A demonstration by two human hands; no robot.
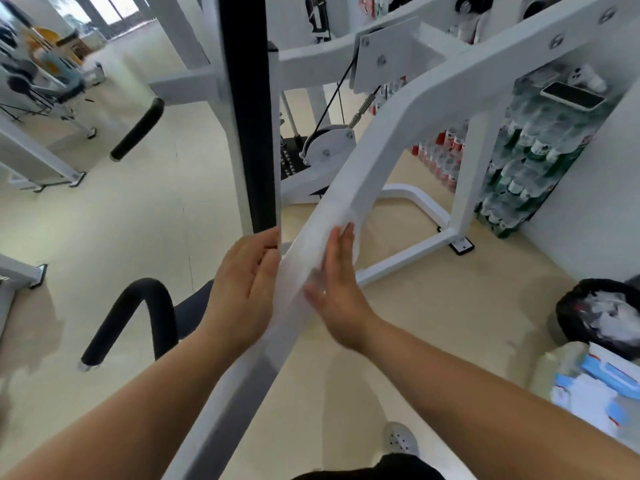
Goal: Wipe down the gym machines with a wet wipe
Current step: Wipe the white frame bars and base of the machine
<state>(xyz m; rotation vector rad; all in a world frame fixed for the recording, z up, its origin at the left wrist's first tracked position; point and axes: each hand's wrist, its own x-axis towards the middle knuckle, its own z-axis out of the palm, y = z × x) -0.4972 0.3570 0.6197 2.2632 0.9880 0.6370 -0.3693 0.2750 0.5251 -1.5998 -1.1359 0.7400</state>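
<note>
A white gym machine fills the middle of the head view, and its slanted frame bar (381, 147) runs from upper right down to the bottom centre. A white wet wipe (311, 244) lies draped over that bar. My left hand (242, 285) rests against the bar's left side with its fingers reaching round the bar's edge. My right hand (337, 289) lies flat on the wipe from the right, fingers straight and pointing up the bar. The image is blurred around both hands.
A black padded upright (251, 109) stands just behind my left hand. A curved black handle (138, 313) sits lower left. Cases of bottled water (526, 157) with a phone (573, 95) on top stand right. A black-lined bin (599, 313) and wipe packs (602, 382) lie lower right.
</note>
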